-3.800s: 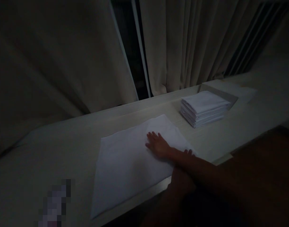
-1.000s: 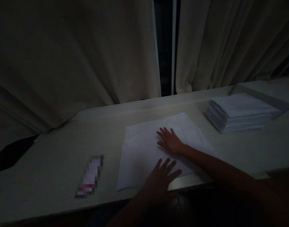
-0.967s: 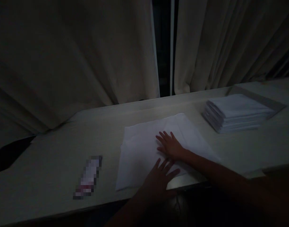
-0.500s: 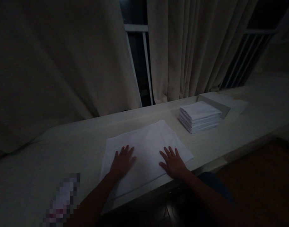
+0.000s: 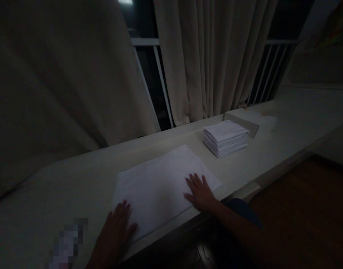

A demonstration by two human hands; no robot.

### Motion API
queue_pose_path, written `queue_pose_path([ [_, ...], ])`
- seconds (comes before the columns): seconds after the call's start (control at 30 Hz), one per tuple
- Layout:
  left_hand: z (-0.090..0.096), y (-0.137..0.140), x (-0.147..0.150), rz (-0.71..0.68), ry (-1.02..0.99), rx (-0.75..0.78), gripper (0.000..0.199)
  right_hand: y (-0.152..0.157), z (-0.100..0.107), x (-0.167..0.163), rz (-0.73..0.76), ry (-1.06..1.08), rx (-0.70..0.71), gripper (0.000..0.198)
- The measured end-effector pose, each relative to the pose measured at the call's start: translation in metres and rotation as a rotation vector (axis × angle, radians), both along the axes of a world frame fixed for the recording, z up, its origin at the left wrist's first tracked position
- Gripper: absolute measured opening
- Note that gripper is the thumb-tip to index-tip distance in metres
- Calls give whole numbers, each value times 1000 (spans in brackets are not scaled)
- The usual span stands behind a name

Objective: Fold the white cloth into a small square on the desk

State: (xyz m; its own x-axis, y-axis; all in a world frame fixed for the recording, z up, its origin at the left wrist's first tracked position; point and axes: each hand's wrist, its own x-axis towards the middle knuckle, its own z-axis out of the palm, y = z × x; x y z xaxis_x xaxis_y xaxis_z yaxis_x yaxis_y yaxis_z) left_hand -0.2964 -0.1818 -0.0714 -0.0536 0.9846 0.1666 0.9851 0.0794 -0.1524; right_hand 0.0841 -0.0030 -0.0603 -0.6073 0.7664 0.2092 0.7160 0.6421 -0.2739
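A white cloth [image 5: 157, 186] lies spread flat on the pale counter [image 5: 76, 179], close to its front edge. At the cloth's left front corner rests my left hand [image 5: 117, 226], palm down, with the fingers spread. My right hand [image 5: 200, 193] lies flat on the right part of the same cloth, fingers apart. Neither hand grips anything. Beyond the cloth to the right sits a neat stack of folded white cloths [image 5: 226, 138].
Behind the stack is an open-looking white box or folder [image 5: 258, 120]. A pixelated, blurred-out object [image 5: 65, 244] lies at the lower left. Long beige curtains [image 5: 199, 63] hang along the counter's back, with a white railing [image 5: 157, 71] between them. The room is dim.
My left hand has slid left and toward me, to the cloth's near left corner. My right hand stays about where it was on the cloth. The view has turned slightly right.
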Motion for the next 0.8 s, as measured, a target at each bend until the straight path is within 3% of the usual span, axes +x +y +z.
queue_pose_path([
  [0.17, -31, -52, 27, -96, -52, 78, 93, 3, 1, 53, -41, -66, 23, 82],
  [0.33, -36, -65, 26, -139, -60, 121, 97, -6, -9, 101, 53, -160, -35, 86],
  [0.47, -35, -77, 21, -153, -75, 164, 88, -11, -22, 120, 102, -167, 7, 70],
  [0.6, -34, -92, 15, -118, -51, 184, 80, -11, -35, 135, 142, -131, 134, 62],
  [0.8, -53, -104, -4, -158, -96, 251, 82, -19, -31, 142, 91, -115, 271, 44],
])
